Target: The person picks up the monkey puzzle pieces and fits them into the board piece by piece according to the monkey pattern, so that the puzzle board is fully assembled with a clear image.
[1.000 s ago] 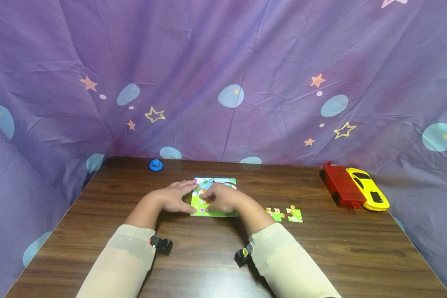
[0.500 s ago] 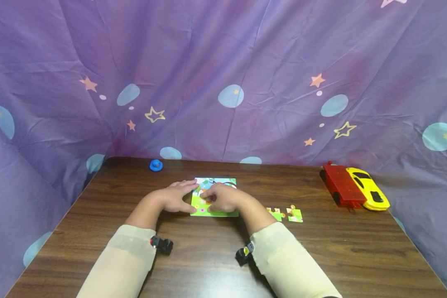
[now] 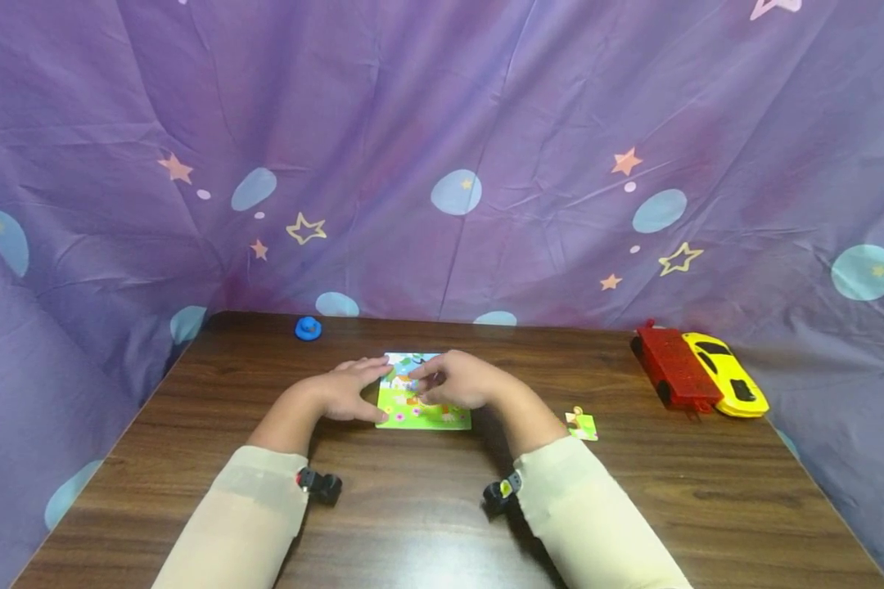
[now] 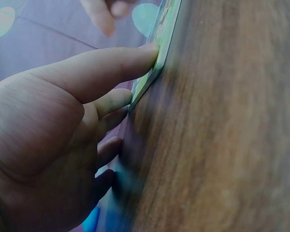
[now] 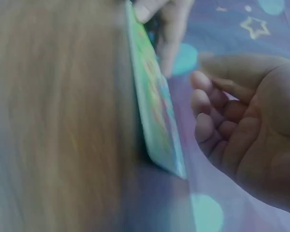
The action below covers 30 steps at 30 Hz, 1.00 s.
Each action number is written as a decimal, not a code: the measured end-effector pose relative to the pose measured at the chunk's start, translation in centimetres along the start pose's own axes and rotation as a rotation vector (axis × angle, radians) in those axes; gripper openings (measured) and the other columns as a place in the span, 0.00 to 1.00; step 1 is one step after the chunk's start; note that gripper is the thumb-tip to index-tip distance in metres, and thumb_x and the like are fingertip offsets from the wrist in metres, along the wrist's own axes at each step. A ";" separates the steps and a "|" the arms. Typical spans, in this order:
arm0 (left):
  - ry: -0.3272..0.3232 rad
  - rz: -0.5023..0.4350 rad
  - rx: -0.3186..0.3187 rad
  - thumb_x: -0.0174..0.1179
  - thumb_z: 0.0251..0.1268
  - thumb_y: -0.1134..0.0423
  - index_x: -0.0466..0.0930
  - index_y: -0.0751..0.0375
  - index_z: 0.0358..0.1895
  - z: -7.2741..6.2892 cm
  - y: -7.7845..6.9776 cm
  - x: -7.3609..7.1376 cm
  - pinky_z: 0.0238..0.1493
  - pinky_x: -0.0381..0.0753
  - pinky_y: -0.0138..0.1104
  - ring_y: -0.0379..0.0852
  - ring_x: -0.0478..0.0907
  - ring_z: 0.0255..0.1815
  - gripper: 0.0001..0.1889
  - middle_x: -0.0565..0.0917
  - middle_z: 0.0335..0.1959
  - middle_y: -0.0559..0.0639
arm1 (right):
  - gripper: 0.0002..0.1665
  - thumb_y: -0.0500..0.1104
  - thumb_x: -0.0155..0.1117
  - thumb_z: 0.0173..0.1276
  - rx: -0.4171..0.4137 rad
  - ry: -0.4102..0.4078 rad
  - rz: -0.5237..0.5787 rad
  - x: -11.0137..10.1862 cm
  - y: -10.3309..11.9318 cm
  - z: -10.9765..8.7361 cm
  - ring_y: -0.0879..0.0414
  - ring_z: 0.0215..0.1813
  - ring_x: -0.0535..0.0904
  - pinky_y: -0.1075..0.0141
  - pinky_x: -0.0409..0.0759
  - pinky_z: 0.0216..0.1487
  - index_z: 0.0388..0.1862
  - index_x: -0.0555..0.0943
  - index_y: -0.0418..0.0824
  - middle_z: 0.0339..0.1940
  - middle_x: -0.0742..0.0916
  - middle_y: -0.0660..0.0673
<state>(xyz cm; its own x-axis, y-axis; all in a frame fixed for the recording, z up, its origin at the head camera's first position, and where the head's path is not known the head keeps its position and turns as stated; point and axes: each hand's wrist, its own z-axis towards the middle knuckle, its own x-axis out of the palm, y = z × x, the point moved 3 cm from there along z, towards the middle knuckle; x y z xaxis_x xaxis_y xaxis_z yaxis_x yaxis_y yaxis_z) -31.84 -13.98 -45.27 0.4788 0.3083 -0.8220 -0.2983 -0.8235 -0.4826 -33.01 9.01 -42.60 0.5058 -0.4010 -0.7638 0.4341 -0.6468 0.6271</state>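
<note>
A square jigsaw puzzle [image 3: 412, 417] with a bright green, blue and orange picture lies flat on the table. At its left side rests my left hand [image 3: 348, 390], thumb touching the near-left corner and fingers spread toward the far-left one. In the left wrist view, the thumb of the left hand [image 4: 43, 121] lies straight on the puzzle's edge [image 4: 166, 38]. Over the puzzle's right part hovers my right hand [image 3: 464, 383], partly covering it. The right wrist view has the right hand [image 5: 261, 111] loosely bent, apart from the puzzle [image 5: 154, 111], with nothing seen in its fingers.
A loose puzzle piece [image 3: 582, 425] lies right of the right forearm. At the far right stand a red toy trailer [image 3: 676, 366] and a yellow toy car [image 3: 728, 375]. A small blue toy [image 3: 308, 329] sits at the back left, before the purple curtain [image 3: 383, 123].
My right hand has lifted off the puzzle and moved right, uncovering more of the picture. Its forearm now hides one of the two loose pieces. My left hand stays put.
</note>
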 end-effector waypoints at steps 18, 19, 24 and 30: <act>-0.004 0.012 0.013 0.69 0.66 0.40 0.54 0.49 0.88 -0.2 0.0 -0.1 0.87 0.44 0.69 0.66 0.41 0.92 0.51 0.49 0.92 0.51 | 0.28 0.48 0.73 0.73 0.082 -0.264 0.012 -5.7 -7.9 -9.8 0.59 0.42 0.84 0.66 0.84 0.46 0.68 0.84 0.40 0.42 0.91 0.50; -0.002 0.012 0.011 0.69 0.66 0.40 0.54 0.49 0.88 -0.2 0.0 -0.1 0.87 0.43 0.69 0.66 0.41 0.92 0.51 0.48 0.92 0.51 | 0.28 0.48 0.74 0.73 0.087 -0.262 0.018 -5.8 -8.4 -10.2 0.60 0.42 0.84 0.67 0.84 0.44 0.68 0.84 0.39 0.42 0.91 0.50; 0.003 0.007 0.009 0.69 0.67 0.40 0.54 0.49 0.88 -0.3 0.0 -0.1 0.87 0.43 0.69 0.66 0.40 0.92 0.51 0.48 0.92 0.51 | 0.31 0.46 0.77 0.69 0.132 -0.255 0.090 -6.0 -10.6 -11.9 0.60 0.41 0.84 0.69 0.83 0.35 0.68 0.83 0.35 0.44 0.90 0.46; 0.000 0.006 0.019 0.69 0.67 0.41 0.54 0.50 0.88 -0.3 -0.2 -0.1 0.88 0.43 0.67 0.66 0.40 0.92 0.51 0.49 0.92 0.52 | 0.31 0.43 0.78 0.68 0.168 -0.216 0.178 -5.9 -11.6 -12.6 0.59 0.41 0.85 0.67 0.85 0.35 0.67 0.83 0.34 0.46 0.90 0.43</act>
<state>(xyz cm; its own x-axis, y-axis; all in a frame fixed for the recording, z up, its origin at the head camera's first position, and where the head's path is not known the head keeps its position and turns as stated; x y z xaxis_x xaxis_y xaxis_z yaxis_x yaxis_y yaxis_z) -31.54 -14.04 -45.04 0.4767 0.3031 -0.8252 -0.3171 -0.8162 -0.4829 -31.63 27.12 -43.43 0.3853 -0.6341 -0.6704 0.2149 -0.6448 0.7335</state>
